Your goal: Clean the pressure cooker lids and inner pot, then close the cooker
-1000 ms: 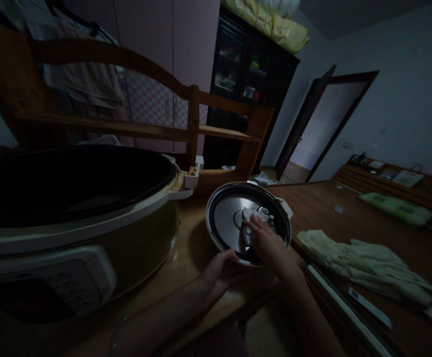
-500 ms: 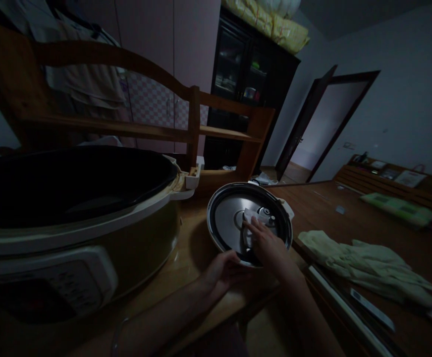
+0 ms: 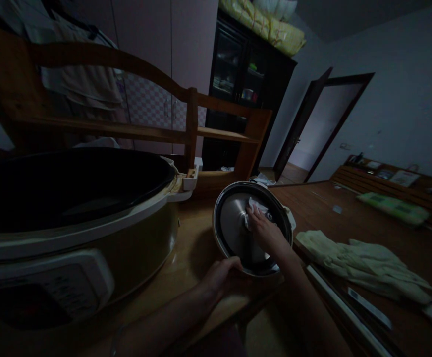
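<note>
The detached rice cooker lid [image 3: 231,225] is held tilted, its shiny metal inner face and dark ring turned up toward me. My left hand [image 3: 220,280] grips its near rim, thumb on top and the other fingers mostly hidden beneath. Against the metal face, my right hand [image 3: 267,234] presses a crumpled white tissue [image 3: 256,205], close to the small round valve parts. To the left stands the open rice cooker [image 3: 156,248], with a black inner pot [image 3: 137,173], a white rim and a control panel on its front.
A wooden rack [image 3: 191,119] rises behind the cooker. Right of the lid, a pale green cloth [image 3: 353,260] and a white remote control [image 3: 369,307] lie on the brown surface [image 3: 308,203]. Farther back is a green package [image 3: 392,208].
The lid has turned and tipped slightly toward me, shifting a little right. My right hand has slid the tissue a little up across the metal face. My left hand stays on the rim.
</note>
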